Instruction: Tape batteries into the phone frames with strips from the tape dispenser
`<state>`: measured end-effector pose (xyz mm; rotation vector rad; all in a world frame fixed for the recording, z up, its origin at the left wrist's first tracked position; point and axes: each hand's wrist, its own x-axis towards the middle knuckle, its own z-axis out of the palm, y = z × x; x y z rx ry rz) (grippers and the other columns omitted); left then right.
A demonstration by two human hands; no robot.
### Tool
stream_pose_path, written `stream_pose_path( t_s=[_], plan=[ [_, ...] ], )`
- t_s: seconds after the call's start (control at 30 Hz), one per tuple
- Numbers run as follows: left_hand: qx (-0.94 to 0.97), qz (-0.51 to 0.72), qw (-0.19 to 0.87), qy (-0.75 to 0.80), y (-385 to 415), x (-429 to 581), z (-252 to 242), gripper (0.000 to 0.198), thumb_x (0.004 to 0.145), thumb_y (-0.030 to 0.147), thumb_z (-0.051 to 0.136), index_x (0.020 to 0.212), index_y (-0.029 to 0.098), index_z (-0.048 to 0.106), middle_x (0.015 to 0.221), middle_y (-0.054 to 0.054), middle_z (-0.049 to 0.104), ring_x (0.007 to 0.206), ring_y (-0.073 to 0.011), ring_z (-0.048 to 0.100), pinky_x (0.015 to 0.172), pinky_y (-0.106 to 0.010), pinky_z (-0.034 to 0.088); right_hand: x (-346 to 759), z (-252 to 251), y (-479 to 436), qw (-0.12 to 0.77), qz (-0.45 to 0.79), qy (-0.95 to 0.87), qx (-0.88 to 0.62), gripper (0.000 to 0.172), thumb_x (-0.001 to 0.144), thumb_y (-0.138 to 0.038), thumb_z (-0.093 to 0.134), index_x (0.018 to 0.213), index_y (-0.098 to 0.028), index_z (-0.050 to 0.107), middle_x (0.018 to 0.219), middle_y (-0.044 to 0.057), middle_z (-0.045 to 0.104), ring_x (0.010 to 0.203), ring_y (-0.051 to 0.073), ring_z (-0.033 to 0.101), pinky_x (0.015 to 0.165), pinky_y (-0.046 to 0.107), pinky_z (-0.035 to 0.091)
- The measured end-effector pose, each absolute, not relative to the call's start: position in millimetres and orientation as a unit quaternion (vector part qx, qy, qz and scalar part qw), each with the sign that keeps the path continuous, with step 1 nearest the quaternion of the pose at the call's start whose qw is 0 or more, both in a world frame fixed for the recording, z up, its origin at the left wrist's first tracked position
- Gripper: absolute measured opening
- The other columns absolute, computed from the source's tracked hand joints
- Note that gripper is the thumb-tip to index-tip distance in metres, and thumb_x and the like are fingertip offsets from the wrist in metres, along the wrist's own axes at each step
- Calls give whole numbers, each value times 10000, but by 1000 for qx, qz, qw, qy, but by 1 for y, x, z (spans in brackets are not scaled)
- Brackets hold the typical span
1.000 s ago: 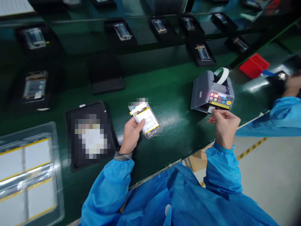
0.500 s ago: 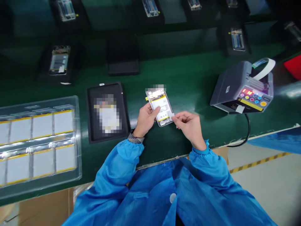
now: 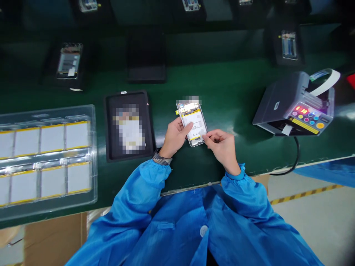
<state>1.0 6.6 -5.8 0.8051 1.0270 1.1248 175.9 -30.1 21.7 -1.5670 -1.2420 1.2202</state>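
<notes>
left hand (image 3: 174, 138): fingers narrow, holding an opened handset (image 3: 196, 130) by its left side, thumb laid on the white battery (image 3: 195, 119). risk: a heavy thumb could dent the battery; a slack one could let the frame twist.

right hand (image 3: 222, 147): thumb and forefinger close together at the handset's lower right edge; whether they grip the rim, a scrap or nothing cannot be told. risk: a sideways push here would probably tilt the handset, and anything sticky could go on crooked or cling to skin.

yellow tab (image 3: 177, 112): beyond the left fingers, jutting from the handset's upper left edge. risk: bending or tearing if a finger brushes it.

tabletop (image 3: 194, 166): green, below both sets of fingers.

black tray (image 3: 109, 144): left of the left fingers, contents blurred. risk: a wide swing of the left wrist could knock it.

clear tray (image 3: 94, 173): farther left, pale cells in two rows.

tape dispenser (image 3: 294, 107): well right of the right fingers, white strip (image 3: 287, 130) hanging from its front. risk: a careless reach could fold the strip onto itself.

black cable (image 3: 297, 155): right of the right fingers, looping to the near edge. risk: a snagged sleeve could drag the dispenser.
</notes>
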Motion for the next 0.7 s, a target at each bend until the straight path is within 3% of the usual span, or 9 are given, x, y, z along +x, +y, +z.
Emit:
stream_pose_path(
  t_s=[0.3,0.4,0.47,0.6,0.7],
  plan=[
    [364,488,646,461,6,0,-7,604,757,518,859,1185,137,667,1166,-139,766,949,-277,753,724,-333,614,177,16,-34,369,433,-540,-620,249,848,-416,726,826,-184,637,543,-64,460,499,92,365,512,255,304],
    [361,486,650,460,6,-1,-8,604,762,519,855,1188,134,666,1156,-141,765,922,-276,753,695,-328,605,179,15,-34,367,385,-570,-625,246,849,-379,748,949,-200,615,588,-83,424,523,98,383,536,254,331],
    [358,488,653,455,6,-2,-8,605,766,514,855,1196,134,664,1163,-142,762,934,-280,751,705,-334,605,182,16,-32,370,374,-576,-626,354,816,-375,792,1052,-213,584,643,-83,449,547,101,419,546,250,360],
    [345,495,671,431,7,-3,-8,592,766,484,864,1202,134,669,1194,-141,754,982,-283,744,776,-356,609,186,19,-20,354,478,-547,-589,447,766,-484,835,1013,-211,581,802,-18,622,555,94,497,513,247,421],
    [346,487,682,421,7,-5,-9,585,765,466,869,1208,137,673,1193,-136,755,978,-280,743,790,-361,605,187,26,-8,323,579,-512,-546,472,767,-596,814,865,-200,576,738,9,665,527,105,538,457,241,439]
  ],
)
